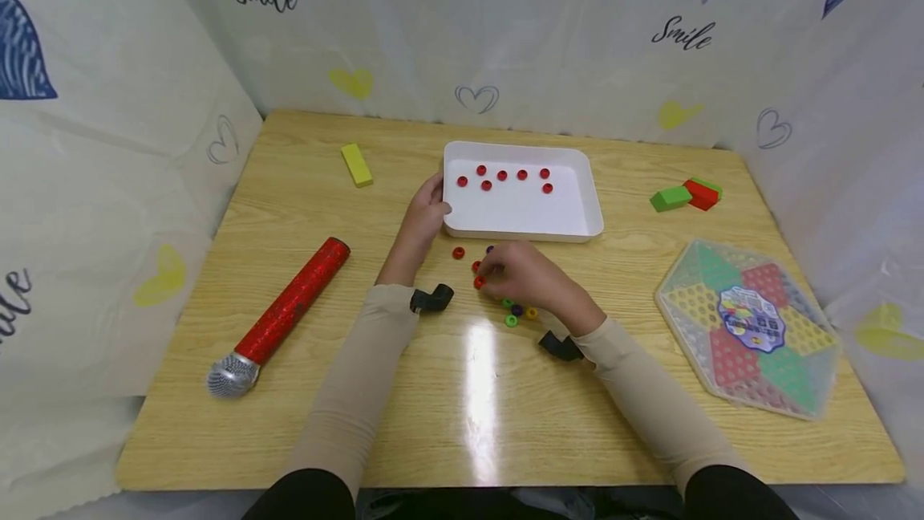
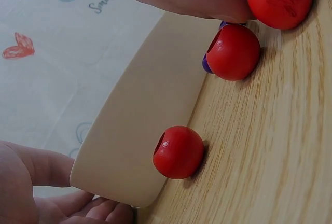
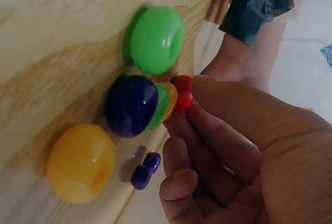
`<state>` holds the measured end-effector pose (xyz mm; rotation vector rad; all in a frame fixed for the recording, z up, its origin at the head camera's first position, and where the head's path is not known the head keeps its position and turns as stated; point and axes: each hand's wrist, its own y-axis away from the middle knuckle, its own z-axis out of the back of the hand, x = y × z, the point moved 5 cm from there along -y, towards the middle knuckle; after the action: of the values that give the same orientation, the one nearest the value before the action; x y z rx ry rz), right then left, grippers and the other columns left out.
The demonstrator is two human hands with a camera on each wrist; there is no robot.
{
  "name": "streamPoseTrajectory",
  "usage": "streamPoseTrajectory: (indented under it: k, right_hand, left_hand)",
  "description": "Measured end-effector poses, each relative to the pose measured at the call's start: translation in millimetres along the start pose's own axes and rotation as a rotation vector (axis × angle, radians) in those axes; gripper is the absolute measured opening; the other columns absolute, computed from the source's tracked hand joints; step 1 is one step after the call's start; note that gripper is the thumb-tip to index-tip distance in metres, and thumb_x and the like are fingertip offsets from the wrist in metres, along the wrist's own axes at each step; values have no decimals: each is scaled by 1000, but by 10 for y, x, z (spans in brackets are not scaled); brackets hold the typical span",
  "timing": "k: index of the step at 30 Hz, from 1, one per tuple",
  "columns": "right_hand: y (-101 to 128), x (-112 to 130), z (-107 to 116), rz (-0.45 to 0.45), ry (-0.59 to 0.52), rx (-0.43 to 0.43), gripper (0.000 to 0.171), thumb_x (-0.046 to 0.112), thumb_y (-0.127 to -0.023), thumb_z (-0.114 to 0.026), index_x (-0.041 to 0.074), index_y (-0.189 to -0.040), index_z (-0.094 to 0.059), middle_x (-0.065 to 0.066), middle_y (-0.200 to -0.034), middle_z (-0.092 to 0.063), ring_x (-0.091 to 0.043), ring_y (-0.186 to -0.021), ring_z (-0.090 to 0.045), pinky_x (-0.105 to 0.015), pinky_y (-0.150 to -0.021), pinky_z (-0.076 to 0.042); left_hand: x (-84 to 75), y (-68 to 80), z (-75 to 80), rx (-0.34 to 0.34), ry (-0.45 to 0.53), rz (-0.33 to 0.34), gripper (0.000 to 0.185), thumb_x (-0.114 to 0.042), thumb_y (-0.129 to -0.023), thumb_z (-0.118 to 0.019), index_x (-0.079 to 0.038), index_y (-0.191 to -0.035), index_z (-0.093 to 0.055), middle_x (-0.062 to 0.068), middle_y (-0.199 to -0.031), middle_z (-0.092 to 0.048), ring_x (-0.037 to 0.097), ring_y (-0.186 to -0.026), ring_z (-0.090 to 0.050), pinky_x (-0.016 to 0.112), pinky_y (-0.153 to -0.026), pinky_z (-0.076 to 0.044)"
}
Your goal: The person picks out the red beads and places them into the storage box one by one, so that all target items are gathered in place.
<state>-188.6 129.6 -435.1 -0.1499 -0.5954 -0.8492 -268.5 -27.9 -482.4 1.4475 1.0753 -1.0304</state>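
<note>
At the lower left of the frame a red microphone (image 1: 292, 302) is lying slantwise, and at the upper left a yellow block (image 1: 357, 165) is resting alone. Near the centre the left hand (image 1: 422, 219) is gripping the left edge of the white tray (image 1: 520, 236), which is standing at upper centre. Seven red beads (image 1: 501, 176) are sitting in it, with no other colour showing there. Below the tray, two loose red beads (image 1: 459, 253) are waiting, and the right hand (image 1: 527, 271) is pinching a third red bead (image 3: 182, 98) between thumb and finger. So the reds appear mostly gathered, with three remaining outside. Purple, green and yellow beads (image 1: 532, 314) are lying loose around the right hand, which may be hiding others. Farther right, green and red blocks (image 1: 671, 198) and a patterned box (image 1: 751, 327) are lying apart, apparently uninvolved.
</note>
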Motion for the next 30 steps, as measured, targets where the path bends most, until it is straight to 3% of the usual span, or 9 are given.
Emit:
streamPoseTrajectory:
  k: [8,14,18,22,30]
  right_hand:
    - [-15,14,-37,1,38,9,12,15,-83,-82,8,-92,-80,0,-89,-75,-11,-80,-63,-31,-78,-55]
    - [-11,-12,51,-60,-27,24,12,14,-85,-80,12,-96,-80,2,-91,-75,-12,-80,-63,-31,-76,-56]
    - [-20,-63,234,-63,-84,-12,12,13,-85,-78,12,-97,-80,2,-92,-76,-13,-81,-65,-31,-73,-55]
    - [-74,-142,480,-58,-63,-52,11,13,-86,-77,12,-96,-80,0,-93,-77,-14,-83,-66,-31,-73,-54]
    - [-245,-388,930,-171,-17,-61,13,14,-87,-76,10,-99,-80,-6,-97,-77,-19,-85,-67,-33,-72,-53]
  left_hand:
    - [11,15,6,-1,-2,0,71,2,-94,-40,-13,-162,-24,4,-170,-22,13,-156,-22,29,-125,-27]
    - [0,9,22,-1,-2,2,70,2,-95,-39,-13,-162,-23,3,-170,-21,13,-156,-20,28,-125,-26]
    - [-26,-4,27,-2,1,-2,71,2,-94,-40,-12,-162,-23,3,-170,-21,13,-156,-20,28,-125,-25]
    - [-34,-3,30,-1,5,-5,73,3,-92,-40,-11,-162,-23,3,-170,-21,13,-157,-20,27,-125,-25]
    - [15,-7,22,3,-6,10,72,2,-94,-40,-13,-162,-23,2,-170,-21,12,-156,-20,28,-125,-25]
